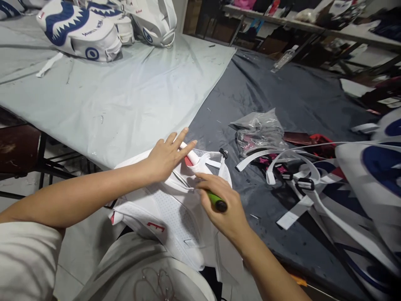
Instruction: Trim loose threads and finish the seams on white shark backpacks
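A white bag (175,213) with perforated mesh panels and a small red label lies over the table edge and my lap. My left hand (167,156) rests on its upper part, palm down with the fingers spread, beside a white-and-red rolled edge. Wrapped in my right hand (224,205) is a small tool with a green handle (214,198) and a black end cap. Its working tip is hidden by my fingers and the bag's fabric. Close to my right fingers, a black cord lock (223,153) sits on the bag's drawstring.
White and blue bags (81,31) stand at the back left on the pale cover (131,92). More bags with loose white straps (294,213) lie on the right of the dark cover (225,104). Near them is a clear plastic bag (257,129). Behind runs a cluttered shelf (282,21).
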Tool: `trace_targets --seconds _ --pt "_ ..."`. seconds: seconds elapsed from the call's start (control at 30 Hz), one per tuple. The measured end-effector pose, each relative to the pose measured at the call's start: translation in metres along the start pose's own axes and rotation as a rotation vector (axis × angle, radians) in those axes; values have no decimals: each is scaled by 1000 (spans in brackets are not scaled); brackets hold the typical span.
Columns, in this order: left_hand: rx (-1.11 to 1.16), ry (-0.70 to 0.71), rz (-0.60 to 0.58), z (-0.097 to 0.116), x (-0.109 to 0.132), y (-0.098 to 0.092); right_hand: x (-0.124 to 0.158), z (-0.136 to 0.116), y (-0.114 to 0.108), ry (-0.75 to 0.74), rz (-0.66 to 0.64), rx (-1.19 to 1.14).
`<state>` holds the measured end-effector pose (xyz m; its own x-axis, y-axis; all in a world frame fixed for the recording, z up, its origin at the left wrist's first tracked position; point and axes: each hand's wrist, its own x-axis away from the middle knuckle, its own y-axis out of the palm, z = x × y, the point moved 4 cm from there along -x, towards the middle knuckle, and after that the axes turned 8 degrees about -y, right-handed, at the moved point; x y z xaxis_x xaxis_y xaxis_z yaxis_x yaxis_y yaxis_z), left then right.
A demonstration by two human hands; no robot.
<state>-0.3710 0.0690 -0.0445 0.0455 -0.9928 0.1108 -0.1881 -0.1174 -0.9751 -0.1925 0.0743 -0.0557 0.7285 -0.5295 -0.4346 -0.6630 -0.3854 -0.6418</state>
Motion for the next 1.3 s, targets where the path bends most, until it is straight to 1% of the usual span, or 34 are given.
trace_targets --seconds 0.03,0.07,0.1,0.2,0.27,0.33,0.4,0.47,0.57,0.63,0.7,0.73,0.8,0.9,0.97,1.03,1.13,1.23,1.3 --pt "-12 6 -8 -2 1 -2 2 -5 0 -42 59 -8" --pt "-30 9 -16 -2 2 -5 2 -9 4 -64 55 14" --pt "-50 10 -27 -3 3 -8 1 -13 12 -54 -4 71" --pt "-92 -28 -89 -5 2 -16 -6 -24 44 77 -318 328" --pt "-85 -82 -153 -11 1 -18 -8 -36 57 93 -451 403" --pt "-35 -92 -189 -18 0 -17 -5 -49 58 13 -516 362" --pt "24 -60 -175 -24 -2 -14 -4 -55 52 -43 -566 319" --pt "66 -66 -148 -28 -3 -13 -9 -49 44 2 -602 331" --pt "92 -142 -180 -31 1 -16 -32 -29 42 155 -556 394" --pt "79 -180 -242 -31 9 -20 -51 -17 52 217 -518 436" --pt "41 -225 -299 -33 20 -19 -65 -10 68 245 -498 457" --pt "19 -259 -307 -35 24 -17 -70 -8 77 263 -481 460" --pt "-17 -334 -277 -41 30 -8 -76 -3 91 301 -437 455" --pt "-46 -401 -246 -49 29 12 -79 3 104 331 -406 449" --pt "-51 -394 -248 -53 26 24 -81 6 106 327 -401 444" --pt "-45 -340 -240 -54 24 29 -82 9 106 326 -395 437" --pt "-19 -265 -253 -57 22 30 -83 9 105 334 -386 427" --pt "33 -247 -308 -63 21 27 -83 8 103 344 -399 416" --pt "107 -218 -347 -65 20 25 -83 8 103 343 -415 407"
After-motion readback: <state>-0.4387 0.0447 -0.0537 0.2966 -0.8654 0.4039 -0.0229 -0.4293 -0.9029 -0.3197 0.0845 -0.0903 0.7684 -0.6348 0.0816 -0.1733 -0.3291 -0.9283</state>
